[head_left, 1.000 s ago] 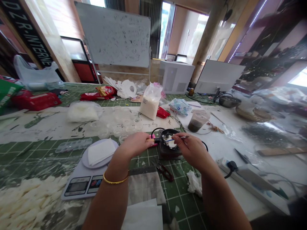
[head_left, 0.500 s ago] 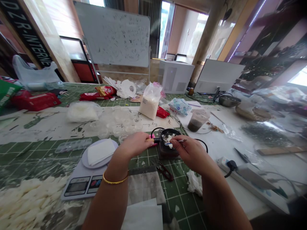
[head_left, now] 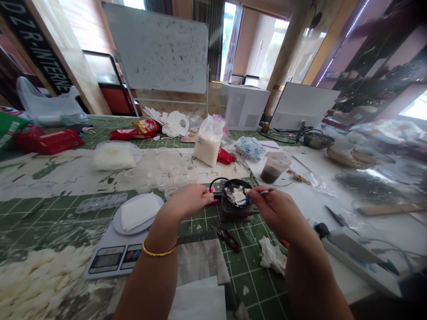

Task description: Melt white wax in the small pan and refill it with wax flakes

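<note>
Got my left hand [head_left: 185,202] wrapped round the handle [head_left: 215,195] of a little black pan [head_left: 245,183], fingers curled in on the wooden end. Pan's sitting on a small dark heater [head_left: 234,216], pretty much between my two hands. My right hand [head_left: 276,211] has a thin stick [head_left: 244,199] pinched between thumb and fingers, blue part down at the white chunks [head_left: 239,197] in the pan.

Handling-wise, I reckon the pan is light and would skid or tip pretty easily, so the left grip matters. I'd hold it by the wood only; can't tell if the heater's on, but I'd treat the black bit nearer the bowl as hot. The chunks look soft and crumbly, maybe a bit greasy, so they'd likely break under a gentle push and hop over the rim under a hard one. The stick looks light too; best pinched well back from the blue part, loosely.

Round about: red-handled snips [head_left: 230,239] lie between my forearms, nearer me than the pan, and a crumpled tissue [head_left: 271,255] is just beside my right forearm. The kitchen scale [head_left: 110,258] is left of my left wrist, with folded paper [head_left: 142,211] on top.
</note>
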### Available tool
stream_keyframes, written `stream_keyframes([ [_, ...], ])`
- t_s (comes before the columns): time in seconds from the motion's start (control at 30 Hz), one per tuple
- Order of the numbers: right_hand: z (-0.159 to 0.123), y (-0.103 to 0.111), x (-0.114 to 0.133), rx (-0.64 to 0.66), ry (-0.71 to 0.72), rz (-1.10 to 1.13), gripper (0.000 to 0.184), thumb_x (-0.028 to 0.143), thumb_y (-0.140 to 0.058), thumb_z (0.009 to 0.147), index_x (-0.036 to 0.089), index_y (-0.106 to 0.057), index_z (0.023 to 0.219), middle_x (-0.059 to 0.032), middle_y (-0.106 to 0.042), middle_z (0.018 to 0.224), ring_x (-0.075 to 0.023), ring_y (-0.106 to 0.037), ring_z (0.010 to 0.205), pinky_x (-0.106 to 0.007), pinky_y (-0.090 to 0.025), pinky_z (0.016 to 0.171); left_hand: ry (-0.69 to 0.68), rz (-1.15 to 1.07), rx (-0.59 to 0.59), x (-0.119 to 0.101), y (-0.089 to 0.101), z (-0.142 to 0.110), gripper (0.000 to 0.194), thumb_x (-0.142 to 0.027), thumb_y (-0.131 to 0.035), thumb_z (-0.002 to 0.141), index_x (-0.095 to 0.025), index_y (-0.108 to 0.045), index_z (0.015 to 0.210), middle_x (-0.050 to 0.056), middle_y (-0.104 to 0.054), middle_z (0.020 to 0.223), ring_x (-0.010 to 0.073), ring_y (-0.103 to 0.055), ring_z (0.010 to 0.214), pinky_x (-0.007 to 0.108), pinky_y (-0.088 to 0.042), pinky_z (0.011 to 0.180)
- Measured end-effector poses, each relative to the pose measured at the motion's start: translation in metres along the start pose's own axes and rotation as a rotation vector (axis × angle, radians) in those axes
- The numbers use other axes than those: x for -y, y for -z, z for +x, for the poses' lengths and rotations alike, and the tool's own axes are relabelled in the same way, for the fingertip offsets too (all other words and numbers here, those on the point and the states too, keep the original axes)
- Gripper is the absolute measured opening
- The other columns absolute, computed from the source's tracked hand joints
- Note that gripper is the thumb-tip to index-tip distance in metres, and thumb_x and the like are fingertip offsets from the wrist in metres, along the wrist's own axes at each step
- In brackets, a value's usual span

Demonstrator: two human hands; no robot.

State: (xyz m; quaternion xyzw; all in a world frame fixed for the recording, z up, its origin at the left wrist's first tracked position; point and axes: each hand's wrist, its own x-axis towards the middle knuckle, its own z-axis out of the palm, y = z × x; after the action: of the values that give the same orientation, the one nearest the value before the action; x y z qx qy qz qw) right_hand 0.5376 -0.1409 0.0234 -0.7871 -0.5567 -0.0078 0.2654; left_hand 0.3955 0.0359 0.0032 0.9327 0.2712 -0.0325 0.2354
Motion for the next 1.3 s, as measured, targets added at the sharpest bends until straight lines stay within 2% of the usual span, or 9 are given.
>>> stream_keyframes([
  [0.17, 0.0039, -0.0023, -0.0019, 0.059, 0.014, -0.025, 0.036, 0.037, -0.037, 0.089, 0.019, -0.06, 0.068, -0.0042, -0.067, 0.08, -0.0169, -0.062, 0.075, -0.027, -0.042, 0.066, 0.011, 0.004, 0.008, 0.0005, -0.0003, 0.001, 0.038, -0.049, -0.035, 0.08, -0.018, -0.05, 0.063, 0.003, -0.057, 0.064, 0.0143, -0.047, 0.056, 0.027, -0.025, 0.049],
  [0.37, 0.0022, 0.0, -0.0037, -0.002, -0.024, -0.012, 0.038, 0.039, -0.037, 0.089, 0.02, -0.06, 0.067, -0.0032, -0.068, 0.078, -0.0162, -0.062, 0.073, -0.026, -0.042, 0.064, -0.01, 0.011, 0.007, 0.0016, -0.0011, 0.0015, 0.038, -0.049, -0.034, 0.081, -0.018, -0.05, 0.064, 0.003, -0.057, 0.064, 0.0146, -0.047, 0.057, 0.027, -0.025, 0.05],
  [0.57, 0.0015, -0.0032, -0.0008, 0.036, 0.052, 0.013, 0.033, 0.037, -0.039, 0.089, 0.021, -0.061, 0.071, -0.0021, -0.069, 0.088, -0.0151, -0.062, 0.077, -0.025, -0.043, 0.068, 0.008, 0.001, 0.01, 0.0011, -0.0007, 0.0013, 0.038, -0.05, -0.035, 0.08, -0.019, -0.051, 0.065, 0.003, -0.058, 0.066, 0.0145, -0.047, 0.057, 0.027, -0.026, 0.051],
  [0.77, -0.0004, 0.0019, 0.0, -0.023, -0.002, 0.001, 0.032, 0.036, -0.038, 0.089, 0.021, -0.062, 0.074, -0.0022, -0.068, 0.081, -0.0155, -0.062, 0.074, -0.025, -0.043, 0.067, 0.008, 0.015, 0.0, 0.0001, 0.0005, 0.0005, 0.039, -0.049, -0.033, 0.081, -0.019, -0.048, 0.062, 0.003, -0.057, 0.065, 0.0143, -0.046, 0.057, 0.027, -0.025, 0.049],
  [0.93, -0.0049, 0.0024, 0.0021, 0.062, 0.056, -0.001, 0.032, 0.036, -0.037, 0.089, 0.021, -0.061, 0.074, -0.0011, -0.067, 0.081, -0.0142, -0.061, 0.074, -0.024, -0.042, 0.067, 0.013, -0.005, 0.016, 0.0006, -0.0004, 0.0011, 0.039, -0.05, -0.034, 0.08, -0.018, -0.05, 0.064, 0.003, -0.058, 0.066, 0.0142, -0.048, 0.057, 0.027, -0.026, 0.05],
  [1.07, -0.0037, 0.004, -0.0041, 0.065, -0.01, -0.071, 0.036, 0.038, -0.036, 0.089, 0.02, -0.059, 0.067, -0.0019, -0.067, 0.081, -0.0146, -0.06, 0.07, -0.026, -0.04, 0.064, 0.018, 0.011, 0.014, 0.0004, -0.0006, 0.0008, 0.039, -0.049, -0.033, 0.081, -0.018, -0.05, 0.065, 0.003, -0.057, 0.065, 0.0143, -0.047, 0.056, 0.027, -0.026, 0.05],
  [1.17, -0.0021, 0.0059, -0.0068, 0.005, -0.07, -0.063, 0.034, 0.039, -0.036, 0.089, 0.021, -0.06, 0.073, -0.0014, -0.067, 0.083, -0.0148, -0.061, 0.074, -0.025, -0.04, 0.066, 0.021, 0.028, 0.018, 0.0004, -0.0006, 0.0011, 0.04, -0.05, -0.032, 0.081, -0.018, -0.05, 0.065, 0.003, -0.057, 0.064, 0.0146, -0.047, 0.056, 0.027, -0.026, 0.05],
  [1.23, -0.002, 0.0061, -0.0065, 0.01, -0.059, -0.039, 0.034, 0.039, -0.036, 0.089, 0.021, -0.06, 0.074, -0.0007, -0.067, 0.083, -0.0141, -0.061, 0.074, -0.024, -0.04, 0.066, 0.021, 0.028, 0.02, 0.0007, -0.0009, 0.0016, 0.04, -0.05, -0.032, 0.081, -0.018, -0.05, 0.065, 0.003, -0.057, 0.065, 0.0144, -0.047, 0.057, 0.027, -0.026, 0.051],
  [1.3, -0.0022, 0.0055, -0.0062, 0.059, -0.029, -0.032, 0.038, 0.04, -0.035, 0.089, 0.02, -0.058, 0.066, -0.0011, -0.067, 0.083, -0.0134, -0.061, 0.071, -0.024, -0.04, 0.065, 0.02, 0.021, 0.021, 0.0013, -0.0013, 0.0022, 0.039, -0.049, -0.033, 0.081, -0.018, -0.05, 0.065, 0.003, -0.058, 0.066, 0.0143, -0.047, 0.057, 0.027, -0.026, 0.051],
])
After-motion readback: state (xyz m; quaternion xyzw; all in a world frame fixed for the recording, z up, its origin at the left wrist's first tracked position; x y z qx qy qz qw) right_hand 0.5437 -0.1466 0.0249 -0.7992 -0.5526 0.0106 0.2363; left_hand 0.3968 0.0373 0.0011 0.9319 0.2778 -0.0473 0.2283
